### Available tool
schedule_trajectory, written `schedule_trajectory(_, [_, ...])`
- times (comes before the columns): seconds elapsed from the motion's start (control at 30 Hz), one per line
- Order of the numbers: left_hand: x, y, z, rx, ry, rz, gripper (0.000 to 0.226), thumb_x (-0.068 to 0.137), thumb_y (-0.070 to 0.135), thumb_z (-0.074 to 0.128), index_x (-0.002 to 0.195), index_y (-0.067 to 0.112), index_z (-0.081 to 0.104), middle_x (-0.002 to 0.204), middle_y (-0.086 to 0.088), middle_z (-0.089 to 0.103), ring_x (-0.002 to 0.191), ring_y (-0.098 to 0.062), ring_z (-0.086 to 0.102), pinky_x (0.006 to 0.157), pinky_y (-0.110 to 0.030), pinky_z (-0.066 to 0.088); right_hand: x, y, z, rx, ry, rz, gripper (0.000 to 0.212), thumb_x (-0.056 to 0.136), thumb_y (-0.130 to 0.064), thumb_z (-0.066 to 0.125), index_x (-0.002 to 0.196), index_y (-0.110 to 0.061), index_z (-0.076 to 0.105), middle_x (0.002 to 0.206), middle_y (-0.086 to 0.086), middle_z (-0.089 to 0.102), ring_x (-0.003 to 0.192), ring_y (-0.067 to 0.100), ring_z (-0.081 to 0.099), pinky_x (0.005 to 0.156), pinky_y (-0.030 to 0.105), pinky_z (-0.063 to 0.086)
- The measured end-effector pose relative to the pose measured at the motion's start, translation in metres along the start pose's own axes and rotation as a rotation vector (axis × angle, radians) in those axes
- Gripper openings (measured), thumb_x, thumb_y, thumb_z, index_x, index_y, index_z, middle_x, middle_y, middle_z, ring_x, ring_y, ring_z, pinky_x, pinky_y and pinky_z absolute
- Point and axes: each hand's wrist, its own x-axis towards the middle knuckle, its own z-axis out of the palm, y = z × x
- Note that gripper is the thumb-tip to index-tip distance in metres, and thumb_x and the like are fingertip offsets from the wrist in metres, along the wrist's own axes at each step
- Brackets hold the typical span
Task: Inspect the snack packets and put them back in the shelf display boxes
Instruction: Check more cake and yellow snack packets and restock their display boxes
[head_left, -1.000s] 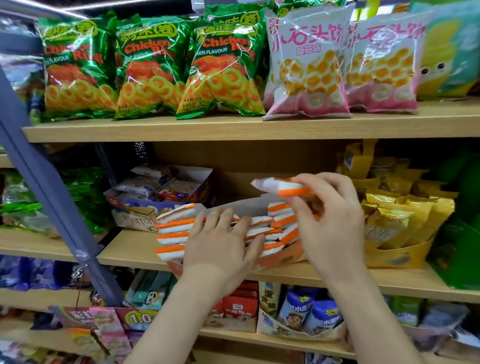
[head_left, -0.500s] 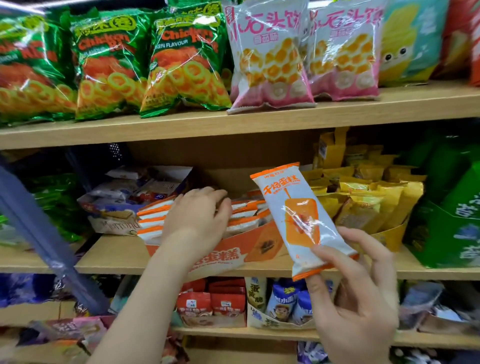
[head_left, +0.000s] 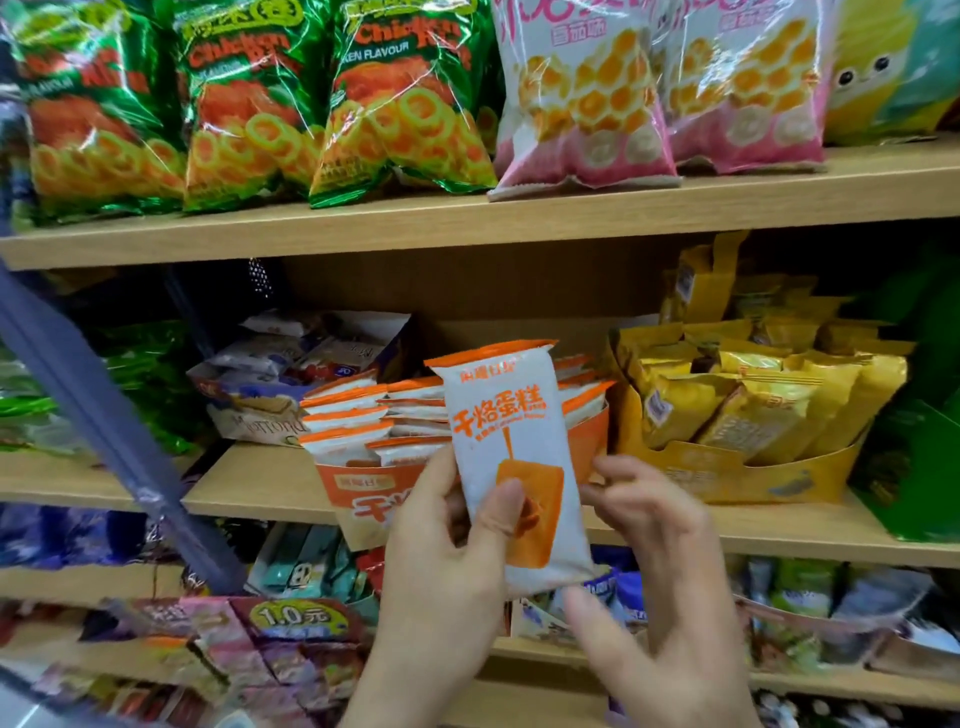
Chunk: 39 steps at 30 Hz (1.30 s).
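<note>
I see the left hand (head_left: 441, 561) holding one white-and-orange snack packet (head_left: 498, 395) upright in front of the middle shelf (head_left: 249, 488), printed face toward the camera. Its thumb (head_left: 501, 501) presses on the packet's front and its fingers are wrapped behind. The right hand (head_left: 665, 561), blurred, sits just beside the packet's right edge with its fingers (head_left: 613, 470) loosely curved and spread, gripping nothing. I cannot tell whether they touch the wrapper. Directly behind the packet stands the orange display box (head_left: 363, 488) on the middle shelf, filled with matching packets (head_left: 348, 410) stacked in rows. To its right, a yellow display box (head_left: 727, 473) holds yellow packets (head_left: 753, 400). On the upper shelf (head_left: 519, 213) stand green chicken-flavour bags (head_left: 249, 104) and, to their right, pink-and-white bags (head_left: 582, 93).
</note>
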Motion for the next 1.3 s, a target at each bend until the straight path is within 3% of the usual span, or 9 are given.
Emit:
schedule_trajectory(0.07, [-0.004,-0.006,-0.001,0.048,-0.068,0.018,0.027,0.084,0.035,0.066,0.110,0.027,0.064,0.100,0.008,0.075,0.093,-0.013,0.072,0.072,-0.026,0.058,0.011,-0.011,0.003,0.224,0.007,0.269,0.059,0.066,-0.060,0.077,0.119,-0.048,0.052,0.122,-0.010,0.066,0.112,0.016,0.065,0.090,0.036,0.055])
schedule_trajectory(0.2, [-0.013,-0.011,-0.002,0.065,-0.150,0.011,0.029,0.080,0.027,0.063,0.108,0.030,0.067,0.100,0.010,0.075,0.094,-0.011,0.071,0.073,-0.022,0.056,0.029,-0.027,0.003,0.367,-0.028,0.493,0.040,0.069,-0.026,0.070,0.108,-0.028,0.069,0.092,-0.003,0.077,0.088,0.014,0.074,0.070,0.028,0.060])
schedule_trajectory(0.27, [-0.013,-0.010,-0.005,0.052,-0.151,-0.023,0.028,0.075,0.029,0.066,0.103,0.033,0.072,0.099,0.011,0.075,0.094,-0.011,0.071,0.075,-0.024,0.057,0.030,-0.033,0.004,0.400,-0.010,0.514,0.018,0.068,-0.018,0.069,0.080,-0.028,0.078,0.084,-0.001,0.077,0.079,0.013,0.074,0.059,0.021,0.057])
schedule_trajectory(0.33, [-0.013,-0.009,-0.007,0.044,-0.169,-0.029,0.033,0.073,0.034,0.071,0.105,0.043,0.069,0.101,0.011,0.075,0.097,-0.012,0.071,0.081,-0.031,0.058,0.029,-0.036,0.005,0.426,0.003,0.508,0.022,0.069,-0.016,0.068,0.067,-0.035,0.079,0.081,-0.001,0.077,0.076,0.012,0.074,0.056,0.019,0.056])
schedule_trajectory(0.7, [-0.024,0.002,-0.011,0.178,-0.120,0.118,0.035,0.078,0.058,0.061,0.111,0.045,0.067,0.107,0.010,0.072,0.102,-0.016,0.069,0.082,-0.041,0.059,0.024,-0.038,0.002,0.373,-0.041,0.463,0.017,0.071,-0.019,0.070,0.084,-0.026,0.077,0.087,-0.002,0.077,0.082,0.014,0.074,0.062,0.023,0.058])
schedule_trajectory(0.83, [-0.025,0.020,-0.016,0.040,0.111,0.217,0.021,0.087,0.043,0.064,0.102,0.031,0.072,0.101,0.011,0.072,0.097,-0.011,0.070,0.069,-0.023,0.059,0.019,-0.041,0.003,0.200,-0.173,0.349,0.027,0.073,-0.021,0.072,0.099,-0.031,0.074,0.094,-0.012,0.076,0.093,0.005,0.071,0.073,0.020,0.057])
schedule_trajectory(0.9, [-0.024,0.023,-0.023,-0.028,0.166,0.213,0.018,0.080,0.035,0.066,0.089,0.023,0.076,0.093,0.002,0.074,0.090,-0.019,0.073,0.065,-0.029,0.060,0.017,-0.041,0.004,0.165,-0.223,0.335,0.027,0.075,-0.021,0.071,0.098,-0.034,0.073,0.095,-0.015,0.075,0.095,0.002,0.070,0.073,0.018,0.057])
schedule_trajectory(1.07, [-0.030,0.016,-0.037,0.357,0.245,0.506,0.005,0.089,0.025,0.070,0.087,0.024,0.075,0.085,0.010,0.071,0.084,-0.017,0.069,0.070,-0.024,0.055,0.017,-0.046,0.009,0.151,-0.392,0.389,0.039,0.073,-0.041,0.078,0.110,-0.040,0.070,0.110,-0.016,0.071,0.105,0.001,0.065,0.077,0.019,0.056])
schedule_trajectory(1.3, [-0.042,0.020,-0.057,0.312,0.387,0.514,0.006,0.087,0.028,0.068,0.086,0.028,0.074,0.079,0.009,0.069,0.075,-0.014,0.067,0.063,-0.024,0.054,0.010,-0.054,0.048,0.380,-0.124,0.438,0.015,0.064,-0.023,0.074,0.072,-0.011,0.071,0.072,0.000,0.072,0.068,0.008,0.070,0.057,0.017,0.053])
